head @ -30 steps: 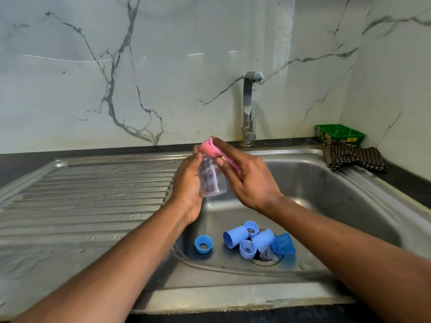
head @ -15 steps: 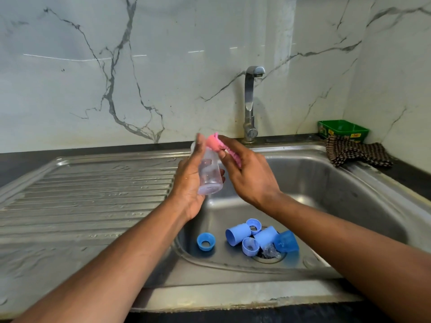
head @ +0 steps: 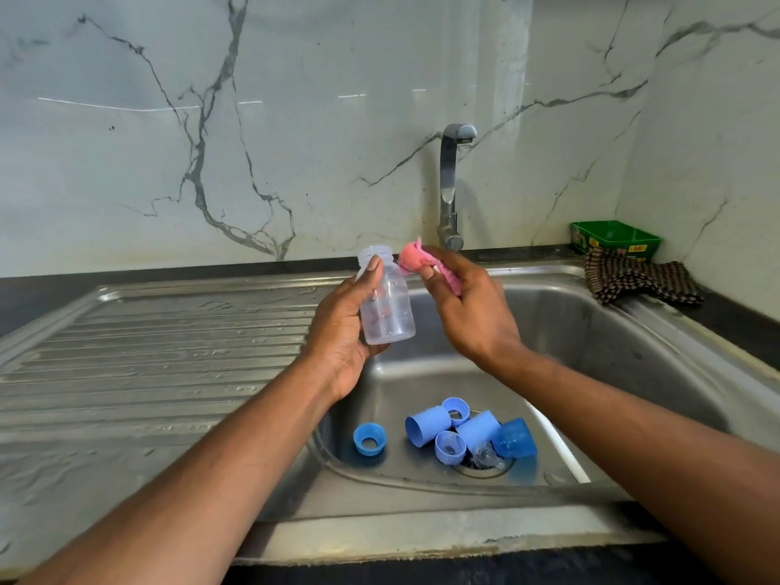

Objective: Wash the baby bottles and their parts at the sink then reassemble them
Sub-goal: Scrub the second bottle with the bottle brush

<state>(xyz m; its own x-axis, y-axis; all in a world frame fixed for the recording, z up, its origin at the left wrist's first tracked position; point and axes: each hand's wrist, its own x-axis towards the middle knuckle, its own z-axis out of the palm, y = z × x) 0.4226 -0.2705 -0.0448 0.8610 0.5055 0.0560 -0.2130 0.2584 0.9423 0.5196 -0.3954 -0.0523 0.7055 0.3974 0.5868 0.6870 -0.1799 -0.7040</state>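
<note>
Risk of a slip first: left hand [head: 344,327] wrapped round the clear baby bottle [head: 386,299], thumb laid up the side near the threaded neck, over the sink basin [head: 591,331]; smooth, possibly wet plastic could squirt out of that grip and drop among the parts below. Right hand [head: 468,308] pinching a pink sponge [head: 415,259] between thumb and curled fingers, just beside the bottle's open mouth and apart from it; too bulky a wad could jam at the narrow neck or leave the bottom unscrubbed. Tap [head: 449,183] apparently dry, no stream visible, so suds may stay inside unless rinsed. Small clear teat [head: 485,456] lying right at the drain [head: 481,466], easy to lose or miss against the steel. Bottle itself: small, transparent, slightly frosted, upright with a slight tilt, no cap, faint printed marks on the wall, seemingly empty. Other parts on the basin floor: a blue collar ring [head: 369,439] set apart to the left, then a cluster of two pale blue cylindrical caps [head: 426,425], two more blue rings [head: 450,446] and a translucent darker blue dome cover [head: 515,438], none reassembled yet. Green tub [head: 614,238] and checked cloth [head: 637,280] on the dark tabletop at right, ribbed drainboard [head: 147,352] at left.
</note>
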